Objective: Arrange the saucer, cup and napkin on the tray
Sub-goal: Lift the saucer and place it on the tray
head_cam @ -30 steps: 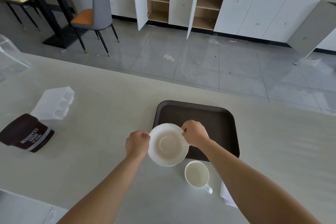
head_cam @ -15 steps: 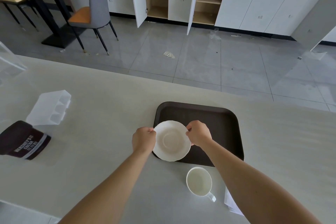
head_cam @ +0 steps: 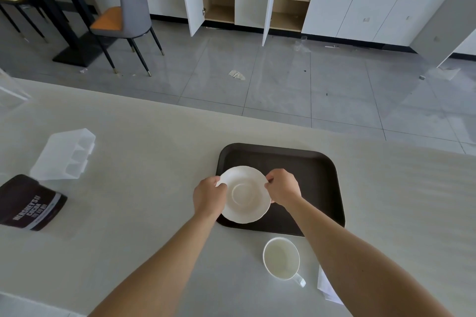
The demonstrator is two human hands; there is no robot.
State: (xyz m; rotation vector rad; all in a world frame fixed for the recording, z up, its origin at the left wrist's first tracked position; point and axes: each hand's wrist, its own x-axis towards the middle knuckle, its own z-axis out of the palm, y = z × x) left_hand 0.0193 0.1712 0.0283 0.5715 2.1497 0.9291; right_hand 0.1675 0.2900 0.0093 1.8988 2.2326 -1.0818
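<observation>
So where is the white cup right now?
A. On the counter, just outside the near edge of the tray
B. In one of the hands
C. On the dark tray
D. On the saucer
A. The cup stands on the pale counter, just outside the near edge of the tray, while both hands hold the saucer over the tray's left part.
</observation>
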